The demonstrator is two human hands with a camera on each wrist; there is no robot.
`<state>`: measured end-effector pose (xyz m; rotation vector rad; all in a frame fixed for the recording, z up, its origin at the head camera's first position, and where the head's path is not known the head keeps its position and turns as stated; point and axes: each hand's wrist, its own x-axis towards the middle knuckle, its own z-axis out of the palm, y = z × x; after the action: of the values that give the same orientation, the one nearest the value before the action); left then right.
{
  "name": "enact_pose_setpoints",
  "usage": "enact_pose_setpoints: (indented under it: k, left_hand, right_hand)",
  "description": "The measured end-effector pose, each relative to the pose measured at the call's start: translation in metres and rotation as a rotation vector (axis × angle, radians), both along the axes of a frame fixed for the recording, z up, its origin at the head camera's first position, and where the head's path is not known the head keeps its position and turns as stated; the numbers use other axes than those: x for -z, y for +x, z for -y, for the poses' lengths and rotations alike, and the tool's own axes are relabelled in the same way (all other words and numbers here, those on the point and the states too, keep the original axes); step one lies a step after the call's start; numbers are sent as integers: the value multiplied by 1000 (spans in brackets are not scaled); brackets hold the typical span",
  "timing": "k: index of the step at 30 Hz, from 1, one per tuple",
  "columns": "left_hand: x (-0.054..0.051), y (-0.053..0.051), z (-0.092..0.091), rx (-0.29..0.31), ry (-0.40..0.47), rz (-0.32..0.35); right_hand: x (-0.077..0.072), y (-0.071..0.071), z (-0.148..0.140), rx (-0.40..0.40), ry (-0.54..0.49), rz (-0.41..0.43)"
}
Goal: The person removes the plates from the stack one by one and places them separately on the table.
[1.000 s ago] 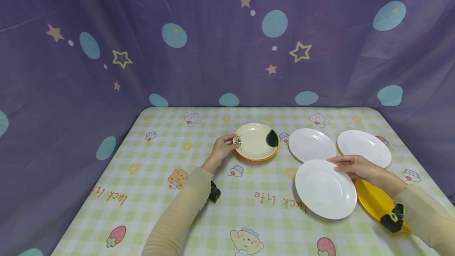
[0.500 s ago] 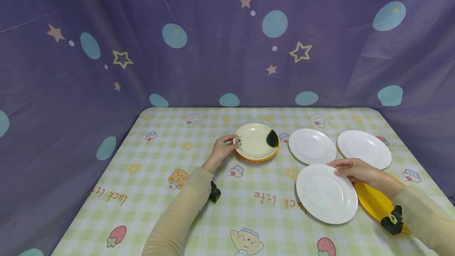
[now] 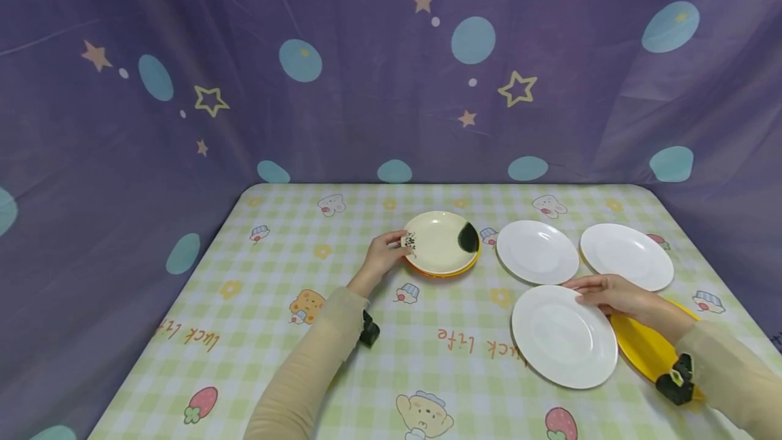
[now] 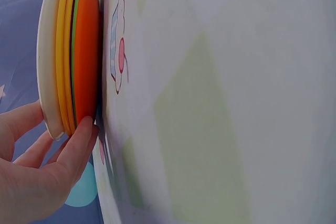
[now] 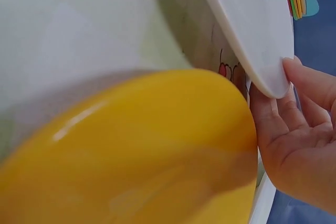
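My left hand (image 3: pixel 383 260) holds the near-left rim of a stack of small plates, with the cream plate (image 3: pixel 436 243) and its dark green patch on top. Seen from the side in the left wrist view, yellow plates (image 4: pixel 64 51) and an orange plate (image 4: pixel 87 45) lie beneath the cream one. My right hand (image 3: pixel 617 297) pinches the rim of a white plate (image 3: pixel 563 338), thumb on the upper face and fingers below. In the right wrist view this white plate (image 5: pixel 257 30) is tilted, its near edge off the cloth. A yellow plate (image 3: pixel 647 345) lies partly under my right forearm.
Two more white plates lie behind my right hand, a left white plate (image 3: pixel 537 252) and a right white plate (image 3: pixel 626 255). The table (image 3: pixel 293 372) has a green checked cloth. Purple curtains (image 3: pixel 366 121) hang behind and beside it.
The pinched white plate has come slightly nearer and to the right with my right hand, showing more of the white plate behind it. My left hand and the stack look unmoved.
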<state>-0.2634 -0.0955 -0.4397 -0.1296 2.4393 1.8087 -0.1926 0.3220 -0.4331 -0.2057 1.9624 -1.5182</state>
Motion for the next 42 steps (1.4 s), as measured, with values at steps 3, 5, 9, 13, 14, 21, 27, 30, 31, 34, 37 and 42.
enact_pose_setpoints:
  k: [3, 5, 9, 13, 14, 21, 27, 30, 31, 34, 37, 42]
  left_hand:
    - [0, 0, 0, 1, 2, 2]
    - [0, 0, 0, 1, 4, 3]
    - [0, 0, 0, 1, 7, 4]
    - [-1, 0, 0, 2, 3, -2]
    - [-1, 1, 0, 4, 2, -4]
    - [-2, 2, 0, 3, 11, 5]
    - [-2, 1, 0, -2, 14, 5]
    - [-2, 1, 0, -1, 15, 5]
    - [-2, 1, 0, 1, 15, 4]
    - [-2, 1, 0, 3, 19, 8]
    - [-3, 1, 0, 3, 23, 12]
    - [-3, 1, 0, 2, 6, 12]
  right_hand:
    - [1, 0, -1, 3, 1, 2]
    - [2, -1, -1, 10, 5, 8]
    - [3, -2, 0, 23, 29, 10]
    - [4, -3, 1, 27, 52, 10]
    - [4, -3, 1, 28, 55, 11]
    - [5, -3, 2, 8, 41, -12]
    - [6, -3, 4, 14, 72, -27]
    - [6, -3, 5, 33, 123, -46]
    - [6, -2, 6, 44, 145, -55]
    - [6, -1, 8, 53, 204, -105]
    - [6, 0, 11, 72, 276, -164]
    - [7, 0, 13, 83, 396, -292]
